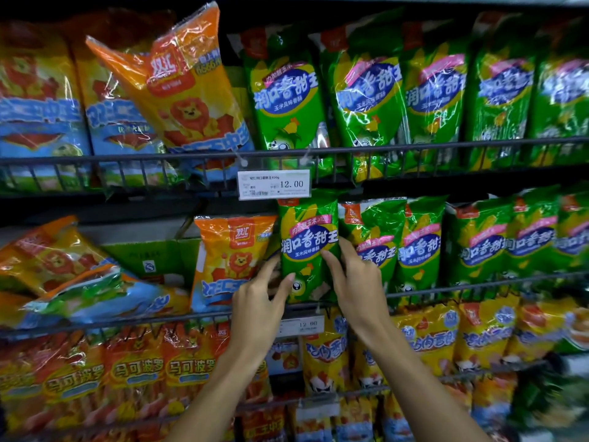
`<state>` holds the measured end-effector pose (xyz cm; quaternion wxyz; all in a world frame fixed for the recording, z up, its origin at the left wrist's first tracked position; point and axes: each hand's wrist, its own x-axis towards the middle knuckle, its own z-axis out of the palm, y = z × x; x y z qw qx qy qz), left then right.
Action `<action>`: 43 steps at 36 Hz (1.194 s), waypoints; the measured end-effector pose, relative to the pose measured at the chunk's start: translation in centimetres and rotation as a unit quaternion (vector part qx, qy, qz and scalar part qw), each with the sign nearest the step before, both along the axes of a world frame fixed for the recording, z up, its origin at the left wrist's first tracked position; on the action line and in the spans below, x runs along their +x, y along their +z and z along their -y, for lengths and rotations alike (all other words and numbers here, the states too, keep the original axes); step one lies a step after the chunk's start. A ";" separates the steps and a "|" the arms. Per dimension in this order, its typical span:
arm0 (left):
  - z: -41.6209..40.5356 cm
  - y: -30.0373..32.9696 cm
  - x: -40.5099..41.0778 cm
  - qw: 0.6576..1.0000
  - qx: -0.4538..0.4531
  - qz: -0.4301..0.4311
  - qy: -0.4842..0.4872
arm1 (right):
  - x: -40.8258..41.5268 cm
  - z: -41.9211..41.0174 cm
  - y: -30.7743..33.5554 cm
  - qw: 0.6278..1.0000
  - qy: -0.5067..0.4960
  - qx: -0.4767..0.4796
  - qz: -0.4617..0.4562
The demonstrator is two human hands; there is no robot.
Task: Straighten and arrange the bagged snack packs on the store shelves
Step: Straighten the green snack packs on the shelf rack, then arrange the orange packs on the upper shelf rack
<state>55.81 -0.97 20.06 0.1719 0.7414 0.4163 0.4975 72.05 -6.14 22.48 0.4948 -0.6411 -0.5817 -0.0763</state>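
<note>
A green snack pack [307, 237] stands upright on the middle shelf, at the left end of a row of like green packs [478, 244]. My left hand [259, 301] grips its left edge, thumb on the front near the bottom. My right hand [357, 282] holds its right edge, fingers curled onto the front. Left of it stands an orange pack with a lion [231, 260]. Further left, several orange and blue packs [70, 279] lie toppled in a heap. On the top shelf an orange lion pack [181, 87] leans to the left.
Wire rails [127, 159] run along each shelf front, with a price tag [274, 184] clipped to the upper one and another [301, 325] below. A green carton [149, 256] sits behind the toppled packs. The lower shelves hold orange and yellow packs [137, 368].
</note>
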 end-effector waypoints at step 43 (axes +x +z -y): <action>0.3 -1.9 -2.9 0.993 0.082 -0.079 -0.018 | -1.5 2.7 -5.7 0.994 0.040 0.070 -0.078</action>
